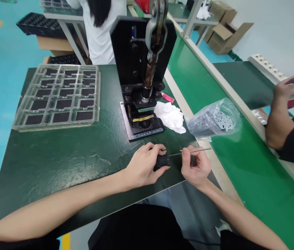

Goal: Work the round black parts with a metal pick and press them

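Observation:
My left hand point(144, 166) curls around a small black rounded part point(163, 160) just above the green tabletop, thumb below it and fingers above. Between the thumb and fingers of my right hand point(197, 167) is a thin grey stick point(203, 150). Its slimmer end points left at the black part; whether the two touch, I cannot tell. Beyond my hands stands a black hand press point(144, 76) with a metal lever. A yellow strip point(143, 118) lies across the press's base.
A clear compartment tray point(58, 93) with dark pieces sits at the left. Right of the press are a white cloth point(171, 118), a pink packet point(168, 97) and a plastic bag of grey sticks point(214, 119). A green conveyor point(256, 166) runs alongside; a co-worker's arm point(279, 118) is beyond.

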`<state>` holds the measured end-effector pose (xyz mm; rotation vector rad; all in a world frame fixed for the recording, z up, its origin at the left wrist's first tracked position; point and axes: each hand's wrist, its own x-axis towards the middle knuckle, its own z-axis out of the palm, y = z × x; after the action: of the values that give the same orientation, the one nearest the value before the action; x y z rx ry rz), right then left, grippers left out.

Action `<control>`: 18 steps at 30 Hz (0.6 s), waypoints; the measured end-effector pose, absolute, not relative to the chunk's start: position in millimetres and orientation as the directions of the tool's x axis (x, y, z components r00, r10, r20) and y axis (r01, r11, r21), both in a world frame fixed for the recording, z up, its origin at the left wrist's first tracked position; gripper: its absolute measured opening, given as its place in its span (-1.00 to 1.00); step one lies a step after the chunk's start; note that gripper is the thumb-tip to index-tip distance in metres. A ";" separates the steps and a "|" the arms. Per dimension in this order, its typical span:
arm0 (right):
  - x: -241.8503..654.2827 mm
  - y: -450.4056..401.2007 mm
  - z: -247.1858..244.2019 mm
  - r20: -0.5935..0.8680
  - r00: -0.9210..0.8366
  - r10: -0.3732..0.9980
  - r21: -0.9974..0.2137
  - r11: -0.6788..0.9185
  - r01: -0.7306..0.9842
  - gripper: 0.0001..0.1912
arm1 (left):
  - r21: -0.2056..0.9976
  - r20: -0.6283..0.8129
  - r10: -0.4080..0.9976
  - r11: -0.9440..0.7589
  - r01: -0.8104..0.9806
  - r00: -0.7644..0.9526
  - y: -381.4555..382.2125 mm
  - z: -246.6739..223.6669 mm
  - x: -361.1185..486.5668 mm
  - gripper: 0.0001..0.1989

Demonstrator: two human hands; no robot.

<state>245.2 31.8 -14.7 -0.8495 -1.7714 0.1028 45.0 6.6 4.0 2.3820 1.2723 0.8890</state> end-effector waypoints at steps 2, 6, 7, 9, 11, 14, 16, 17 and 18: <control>245.8 31.8 -13.5 0.800 -0.155 0.579 -0.449 0.750 0.485 -0.73 | 0.518 0.384 0.824 -0.566 0.641 0.417 6.3 4.0 44.6 -0.40; 245.5 30.6 -7.9 0.801 -0.194 0.566 -0.432 0.772 0.466 -0.71 | 0.519 0.379 0.823 -0.568 0.639 0.424 6.0 4.7 44.5 -0.42; 245.1 30.4 -6.4 0.797 -0.198 0.570 -0.433 0.768 0.472 -0.72 | 0.522 0.378 0.824 -0.567 0.637 0.423 6.0 5.1 44.7 -0.43; 244.2 30.5 -4.2 0.792 -0.197 0.577 -0.429 0.757 0.493 -0.72 | 0.529 0.372 0.827 -0.562 0.635 0.422 6.0 5.6 45.3 -0.44; 243.5 30.9 -3.1 0.792 -0.198 0.577 -0.424 0.755 0.501 -0.72 | 0.532 0.368 0.828 -0.561 0.634 0.423 5.9 5.8 45.8 -0.46; 243.5 31.5 -3.4 0.791 -0.206 0.576 -0.432 0.764 0.480 -0.71 | 0.534 0.366 0.827 -0.562 0.632 0.427 5.7 5.3 46.0 -0.47; 243.9 31.5 -4.2 0.786 -0.211 0.581 -0.444 0.768 0.462 -0.70 | 0.538 0.362 0.829 -0.560 0.630 0.427 5.8 4.9 46.1 -0.49; 244.1 31.5 -4.5 0.783 -0.213 0.584 -0.449 0.768 0.456 -0.69 | 0.541 0.360 0.829 -0.560 0.627 0.429 5.9 4.7 46.1 -0.49; 244.2 31.4 -4.7 0.781 -0.215 0.586 -0.451 0.769 0.454 -0.69 | 0.545 0.356 0.830 -0.558 0.626 0.430 6.1 4.7 46.2 -0.49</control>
<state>244.2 31.4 -4.7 -0.7985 -1.8552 0.1492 46.2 6.1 4.7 2.3568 1.2496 0.8637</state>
